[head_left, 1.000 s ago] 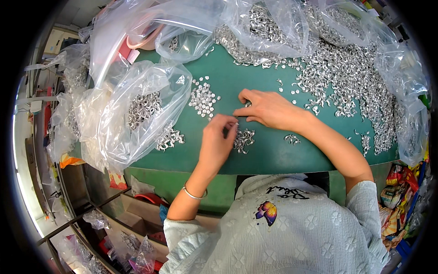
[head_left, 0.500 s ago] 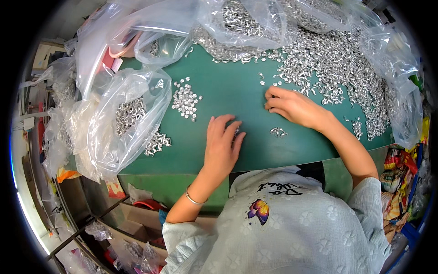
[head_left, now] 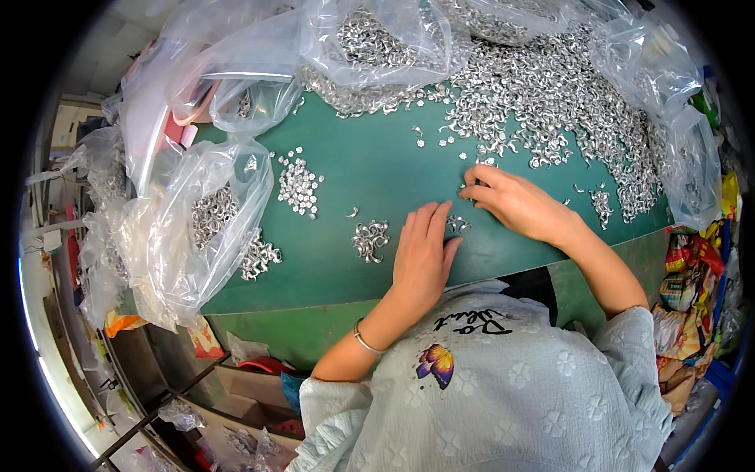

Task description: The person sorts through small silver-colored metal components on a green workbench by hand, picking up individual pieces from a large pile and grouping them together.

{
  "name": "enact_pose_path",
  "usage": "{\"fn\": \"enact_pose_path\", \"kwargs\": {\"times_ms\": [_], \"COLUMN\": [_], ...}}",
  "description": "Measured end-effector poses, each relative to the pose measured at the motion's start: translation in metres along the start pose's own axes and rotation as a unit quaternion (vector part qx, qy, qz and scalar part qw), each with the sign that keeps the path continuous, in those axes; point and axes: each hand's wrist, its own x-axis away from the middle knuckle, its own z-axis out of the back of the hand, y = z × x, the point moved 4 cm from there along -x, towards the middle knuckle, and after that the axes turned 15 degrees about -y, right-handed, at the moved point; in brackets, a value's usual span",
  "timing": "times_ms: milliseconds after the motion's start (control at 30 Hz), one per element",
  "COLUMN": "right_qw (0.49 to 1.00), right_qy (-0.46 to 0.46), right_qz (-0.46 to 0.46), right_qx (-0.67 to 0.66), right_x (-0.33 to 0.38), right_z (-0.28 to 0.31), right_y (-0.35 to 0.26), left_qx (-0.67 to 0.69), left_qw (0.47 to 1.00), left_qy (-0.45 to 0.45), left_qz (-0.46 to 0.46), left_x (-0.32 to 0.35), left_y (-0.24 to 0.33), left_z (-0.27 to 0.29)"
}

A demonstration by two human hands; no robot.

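My left hand (head_left: 422,256) lies low over the green tabletop (head_left: 362,169), fingers stretched forward and thumb apart. Its fingertips are beside a few curved silver metal pieces (head_left: 458,225). To its left sits a small heap of similar curved pieces (head_left: 370,241). My right hand (head_left: 515,206) has its fingers bent together at the near edge of the large spread of silver pieces (head_left: 543,94). A tiny silver bit shows by its fingertips, but what they hold is too small to make out. Small flower-shaped silver pieces (head_left: 297,187) are gathered farther left.
Clear plastic bags (head_left: 236,185) of metal pieces stand at the left, with loose pieces (head_left: 259,256) at the mouth. More bags (head_left: 377,39) line the back and right. A drawer-like compartment (head_left: 244,393) is below the table's front edge. Colourful packets (head_left: 680,283) lie at the right.
My left hand has moved right, uncovering the small heap of curved pieces and coming up to the few pieces near my right hand. My right hand stays near the spread. The view has shifted slightly.
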Motion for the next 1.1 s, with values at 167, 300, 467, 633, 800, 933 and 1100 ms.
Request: {"fn": "enact_pose_path", "kwargs": {"times_ms": [167, 300, 467, 633, 800, 933, 1100], "right_qw": [0.996, 0.993, 0.993, 0.996, 0.99, 0.992, 0.992], "right_qy": [-0.035, -0.061, -0.054, -0.048, -0.063, -0.041, 0.016], "right_qz": [-0.044, -0.068, -0.065, -0.038, -0.023, -0.026, -0.043], "right_qx": [-0.076, -0.078, -0.081, -0.065, -0.124, -0.117, -0.118], "right_x": [0.013, 0.01, 0.012, 0.008, 0.007, 0.008, 0.025], "right_z": [-0.004, 0.001, -0.002, -0.004, -0.004, -0.009, -0.011], "right_y": [-0.001, -0.011, -0.005, -0.01, -0.011, -0.006, -0.002], "left_qx": [0.026, 0.01, 0.041, 0.105, 0.015, -0.035, -0.037], "left_qw": [1.0, 0.999, 0.999, 0.993, 0.999, 0.998, 0.997], "left_qy": [0.001, -0.001, 0.023, 0.01, 0.043, 0.047, 0.058], "left_qz": [0.008, 0.04, 0.021, 0.05, 0.004, 0.023, 0.04], "left_x": [0.002, 0.002, 0.004, 0.01, 0.009, -0.003, -0.007], "left_y": [-0.005, -0.009, -0.007, -0.005, 0.0, 0.006, 0.001], "left_z": [-0.005, -0.003, 0.0, 0.0, -0.004, -0.016, -0.022]}}
